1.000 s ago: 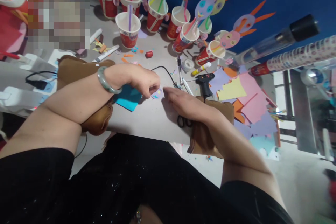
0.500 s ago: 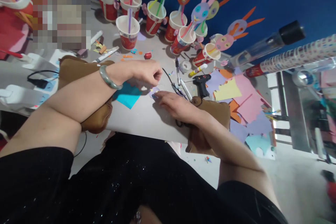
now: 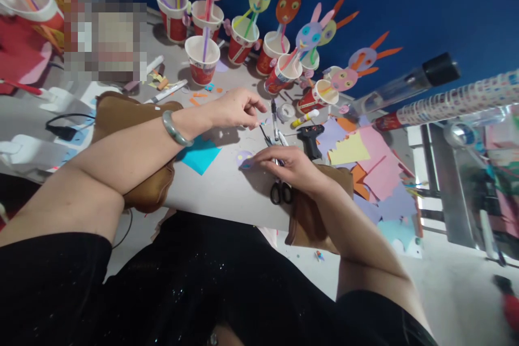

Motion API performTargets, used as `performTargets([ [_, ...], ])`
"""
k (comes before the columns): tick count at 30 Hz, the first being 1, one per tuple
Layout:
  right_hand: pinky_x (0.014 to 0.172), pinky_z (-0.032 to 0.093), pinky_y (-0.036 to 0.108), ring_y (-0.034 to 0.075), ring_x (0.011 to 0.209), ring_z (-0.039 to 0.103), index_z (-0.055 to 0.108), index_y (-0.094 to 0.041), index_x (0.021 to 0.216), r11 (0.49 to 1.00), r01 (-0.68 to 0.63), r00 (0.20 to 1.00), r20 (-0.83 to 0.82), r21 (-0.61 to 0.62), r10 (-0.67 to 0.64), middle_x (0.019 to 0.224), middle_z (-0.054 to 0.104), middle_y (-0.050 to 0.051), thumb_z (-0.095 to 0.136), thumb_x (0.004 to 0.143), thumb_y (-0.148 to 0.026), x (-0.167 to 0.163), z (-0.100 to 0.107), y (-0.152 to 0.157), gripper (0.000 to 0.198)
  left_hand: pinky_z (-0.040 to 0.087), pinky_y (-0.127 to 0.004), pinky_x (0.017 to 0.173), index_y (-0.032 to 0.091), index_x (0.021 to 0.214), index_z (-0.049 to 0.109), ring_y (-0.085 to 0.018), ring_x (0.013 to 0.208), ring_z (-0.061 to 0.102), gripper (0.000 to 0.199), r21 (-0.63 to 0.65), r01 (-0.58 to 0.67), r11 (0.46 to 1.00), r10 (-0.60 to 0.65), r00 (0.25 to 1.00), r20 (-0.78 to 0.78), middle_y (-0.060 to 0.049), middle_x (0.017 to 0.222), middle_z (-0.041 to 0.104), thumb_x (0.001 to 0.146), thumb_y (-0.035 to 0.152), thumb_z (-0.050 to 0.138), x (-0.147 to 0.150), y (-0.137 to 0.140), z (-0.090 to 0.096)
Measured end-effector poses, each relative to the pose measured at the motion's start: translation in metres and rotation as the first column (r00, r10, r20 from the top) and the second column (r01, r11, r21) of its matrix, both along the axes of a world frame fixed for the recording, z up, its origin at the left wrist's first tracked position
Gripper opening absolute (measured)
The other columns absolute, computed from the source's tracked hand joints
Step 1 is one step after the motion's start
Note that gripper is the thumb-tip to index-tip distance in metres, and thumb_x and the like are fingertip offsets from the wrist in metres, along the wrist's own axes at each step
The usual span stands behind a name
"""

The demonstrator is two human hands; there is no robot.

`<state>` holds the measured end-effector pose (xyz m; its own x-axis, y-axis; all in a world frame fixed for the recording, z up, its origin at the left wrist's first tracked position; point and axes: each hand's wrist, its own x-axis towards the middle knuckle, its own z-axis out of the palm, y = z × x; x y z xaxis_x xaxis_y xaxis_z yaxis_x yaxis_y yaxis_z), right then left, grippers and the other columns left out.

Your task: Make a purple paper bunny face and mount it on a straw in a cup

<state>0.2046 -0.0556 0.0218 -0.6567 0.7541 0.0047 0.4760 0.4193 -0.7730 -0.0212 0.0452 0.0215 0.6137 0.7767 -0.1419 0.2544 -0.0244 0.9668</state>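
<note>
My left hand [image 3: 239, 108], a jade-coloured bangle on its wrist, hovers over the middle of the table. Its fingers are apart and bent, near small paper scraps and a black pen [image 3: 274, 111]. My right hand [image 3: 290, 164] pinches the right edge of a small round purple paper face [image 3: 244, 159] with yellow and blue spots. Under the right hand lie black-handled scissors [image 3: 280, 193], their blades partly covered. A bright blue paper sheet [image 3: 200, 154] lies flat below my left wrist.
Red paper cups [image 3: 203, 59] with paper rabbit figures line the back. A black glue gun [image 3: 311, 139], a yellow marker [image 3: 305, 119], a tape roll [image 3: 286, 112] and coloured paper sheets [image 3: 381, 157] lie right. Brown cushions [image 3: 121, 113] sit under both forearms; a power strip is left.
My left hand has moved forward and right, its fingers spreading from a curled shape. My right hand has shifted right and slightly down, showing more of the purple paper face and the scissors' handles.
</note>
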Motion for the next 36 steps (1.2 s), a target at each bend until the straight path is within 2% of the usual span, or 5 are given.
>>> performTargets([
  [4, 0.062, 0.055, 0.028, 0.012, 0.061, 0.067, 0.070, -0.021, 0.104, 0.932, 0.274, 0.943, -0.126, -0.239, -0.309, 0.081, 0.079, 0.001, 0.070, 0.093, -0.041, -0.015, 0.006, 0.019, 0.022, 0.050, -0.028, 0.066, 0.014, 0.097, 0.076, -0.011, 0.062, 0.063, 0.018, -0.023, -0.019, 1.000, 0.020, 0.999, 0.036, 0.001, 0.067, 0.069, 0.079, 0.011, 0.078, 0.000, -0.001, 0.001],
  [9, 0.051, 0.048, 0.024, 0.010, 0.051, 0.062, 0.055, -0.024, 0.088, 0.805, 0.344, 0.811, -0.279, -0.484, -0.515, 0.072, 0.075, -0.002, 0.085, 0.078, -0.056, -0.031, -0.003, 0.044, 0.046, 0.049, -0.026, 0.062, 0.016, 0.075, 0.066, -0.009, 0.058, 0.060, 0.015, -0.021, -0.106, 0.994, 0.107, 0.993, 0.055, 0.003, 0.062, 0.065, 0.078, 0.003, 0.073, 0.003, -0.005, 0.009],
  [17, 0.049, 0.041, 0.025, 0.009, 0.049, 0.051, 0.057, -0.024, 0.077, 0.795, 0.490, 0.736, -0.319, -0.357, -0.597, 0.057, 0.060, -0.008, 0.087, 0.072, -0.059, -0.024, -0.019, 0.055, 0.046, 0.041, -0.022, 0.055, 0.016, 0.075, 0.064, -0.007, 0.059, 0.058, 0.014, -0.069, -0.134, 0.989, 0.139, 0.987, 0.077, 0.002, 0.064, 0.067, 0.083, 0.007, 0.071, 0.004, -0.007, 0.014],
  [25, 0.046, 0.038, 0.025, 0.007, 0.047, 0.043, 0.063, -0.025, 0.088, 0.738, 0.460, 0.612, -0.426, -0.495, -0.667, 0.062, 0.055, -0.009, 0.095, 0.062, -0.054, -0.018, -0.015, 0.057, 0.051, 0.042, -0.022, 0.059, 0.015, 0.085, 0.070, -0.007, 0.061, 0.057, 0.007, -0.151, -0.151, 0.977, 0.172, 0.975, 0.139, 0.002, 0.067, 0.068, 0.080, 0.012, 0.076, 0.003, -0.009, 0.010],
  [36, 0.050, 0.039, 0.023, 0.007, 0.055, 0.049, 0.060, -0.025, 0.099, 0.801, 0.432, 0.690, -0.420, -0.414, -0.589, 0.073, 0.062, -0.007, 0.097, 0.062, -0.040, -0.023, -0.025, 0.051, 0.054, 0.045, -0.023, 0.064, 0.016, 0.071, 0.066, -0.007, 0.064, 0.058, 0.014, -0.019, -0.152, 0.988, 0.153, 0.971, 0.185, 0.003, 0.065, 0.066, 0.078, 0.009, 0.076, 0.007, -0.013, 0.006],
])
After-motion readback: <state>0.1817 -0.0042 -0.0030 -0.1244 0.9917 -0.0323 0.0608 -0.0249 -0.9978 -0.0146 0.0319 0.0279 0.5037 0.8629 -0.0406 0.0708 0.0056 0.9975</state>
